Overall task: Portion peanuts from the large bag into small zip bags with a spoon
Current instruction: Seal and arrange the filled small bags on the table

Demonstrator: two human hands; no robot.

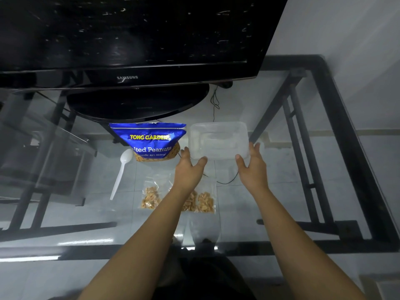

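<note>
Both hands grip the clear plastic box [218, 139]: my left hand [190, 164] curls round its near left corner, my right hand [252, 164] round its near right corner. I see the blue peanut bag [151, 141] standing just left of the box, toward the glass desk's [303, 245] far edge. The white plastic spoon [121, 172] lies left of the bag. One small clear zip bag with peanuts [151, 198] and a second small zip bag [204, 202] lie closer to the near edge.

Both arms bare, extended toward far side, roughly parallel. Grip: left hand [190, 164] on near-left corner of clear container [218, 126], thumb over near rim, fingers up left side. Mirror: right hand [252, 164] on near-right corner, thumb on top, fingers round right side.
</note>
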